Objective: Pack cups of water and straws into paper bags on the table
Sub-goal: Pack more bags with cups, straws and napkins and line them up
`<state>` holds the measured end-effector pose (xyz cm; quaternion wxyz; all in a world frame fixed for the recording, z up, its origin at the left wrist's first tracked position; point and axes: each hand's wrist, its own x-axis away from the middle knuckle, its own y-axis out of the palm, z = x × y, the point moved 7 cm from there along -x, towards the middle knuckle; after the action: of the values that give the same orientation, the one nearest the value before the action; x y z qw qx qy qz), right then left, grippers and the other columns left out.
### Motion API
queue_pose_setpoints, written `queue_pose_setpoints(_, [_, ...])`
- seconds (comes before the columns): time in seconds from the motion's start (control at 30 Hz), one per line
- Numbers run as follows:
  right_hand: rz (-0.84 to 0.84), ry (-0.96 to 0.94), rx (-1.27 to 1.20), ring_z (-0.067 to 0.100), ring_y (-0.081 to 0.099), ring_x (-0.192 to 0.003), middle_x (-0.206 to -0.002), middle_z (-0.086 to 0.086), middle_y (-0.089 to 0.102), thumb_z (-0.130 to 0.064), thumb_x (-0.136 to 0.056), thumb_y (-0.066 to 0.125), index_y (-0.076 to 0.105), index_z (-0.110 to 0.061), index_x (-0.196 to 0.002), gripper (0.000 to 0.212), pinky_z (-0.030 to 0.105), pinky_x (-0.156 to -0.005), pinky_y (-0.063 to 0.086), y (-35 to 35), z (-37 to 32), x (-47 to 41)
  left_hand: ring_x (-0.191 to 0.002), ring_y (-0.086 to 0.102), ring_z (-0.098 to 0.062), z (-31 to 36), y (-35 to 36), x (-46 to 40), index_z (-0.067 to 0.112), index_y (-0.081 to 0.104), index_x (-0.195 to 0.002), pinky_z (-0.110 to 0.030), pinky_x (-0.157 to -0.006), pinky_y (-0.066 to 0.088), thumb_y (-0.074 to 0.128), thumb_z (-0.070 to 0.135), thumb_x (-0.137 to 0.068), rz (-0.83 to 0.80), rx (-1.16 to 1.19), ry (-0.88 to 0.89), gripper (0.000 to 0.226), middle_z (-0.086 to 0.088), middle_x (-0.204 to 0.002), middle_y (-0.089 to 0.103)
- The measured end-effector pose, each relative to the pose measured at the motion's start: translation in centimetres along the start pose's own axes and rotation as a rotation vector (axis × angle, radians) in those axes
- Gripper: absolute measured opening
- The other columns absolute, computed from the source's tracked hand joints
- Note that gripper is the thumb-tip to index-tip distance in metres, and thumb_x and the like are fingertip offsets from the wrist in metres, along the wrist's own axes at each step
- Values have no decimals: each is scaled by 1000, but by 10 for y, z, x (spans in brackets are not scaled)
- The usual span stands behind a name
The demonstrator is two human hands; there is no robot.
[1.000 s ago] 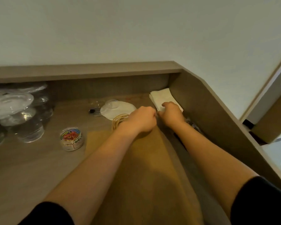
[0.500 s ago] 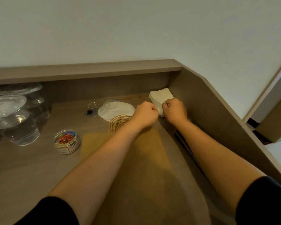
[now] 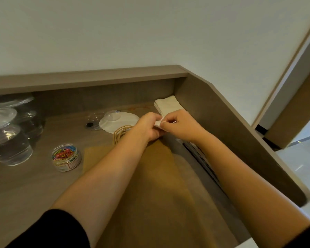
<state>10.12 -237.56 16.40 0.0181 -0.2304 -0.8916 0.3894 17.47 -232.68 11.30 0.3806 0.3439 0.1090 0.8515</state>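
My fingers (image 3: pixel 166 122) on both sides are curled in and pinched on one small white thing (image 3: pixel 158 123), held up off the counter (image 3: pixel 25 183) between my two hands. My left hand (image 3: pixel 147 127) has it from the left, my right hand (image 3: pixel 182 127) from the right, thumbs and forefingers nearly meeting across it. I think it is a paper-wrapped straw or a folded scrap of white paper, but so little of it shows between my fingertips that I cannot say which, nor which way its long axis runs.

What matters for the next move is where the bag lies from this pinch. The brown paper bag (image 3: pixel 150 185) is flat on the counter directly beneath and toward me from my hands, its long axis running from my body out toward the back wall, its cord handles (image 3: pixel 121 133) at the far end just under my left wrist. Its mouth looks closed flat, so I judge one hand must let go to open it; the left is nearer the handles.

Behind my right hand sits a stack of white napkins (image 3: pixel 167 106) in the corner. Far to my left stand the lidded cups of water (image 3: pixel 9 138), well apart from the bag and on the left hand's side. A tub of coloured paper clips (image 3: pixel 66 157) sits between.
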Motion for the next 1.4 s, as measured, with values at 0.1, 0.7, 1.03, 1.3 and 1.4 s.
queue_pose_setpoints(0.1, [97,121,8,7,58,-70,-77,-4,63,-35,-88,60,68,-17,-82,20,17,-63,46,-25,9,11,-87,59,-32,-1,-2,6,8,35,-118,-45,-75,53,45,4,-94,55,-152,35,26,-16,-100,56])
queue_pose_setpoints(0.7, [71,600,299,14,43,-55,-67,3,45,-15,-91,51,44,-12,-71,21,24,-47,33,-31,75,51,-82,59,-24,-21,15,30,15,44,-110,-39,-63,50,51,7,-94,-14,-273,119,19,-7,-94,59])
queue_pose_setpoints(1.03, [473,258,-131,8,55,-73,-81,-7,55,-28,-86,65,54,-23,-87,13,17,-60,41,-69,27,31,-90,59,-24,-21,26,48,17,50,-100,-37,-66,50,52,8,-93,-102,-238,187,12,-8,-99,60])
queue_pose_setpoints(1.3, [328,212,-379,1,58,-49,-74,0,64,-28,-86,66,58,-19,-84,12,13,-47,47,-37,7,29,-65,70,-9,-18,27,84,25,56,-94,-24,-54,56,55,9,-92,-130,-269,432,16,5,-74,71])
queue_pose_setpoints(1.4, [271,165,-484,1,57,-49,-71,-1,63,-26,-85,67,61,-16,-83,12,14,-50,49,-27,-12,35,-73,69,-8,-13,16,105,25,58,-95,-22,-63,57,58,11,-90,-94,-322,564,15,5,-81,71])
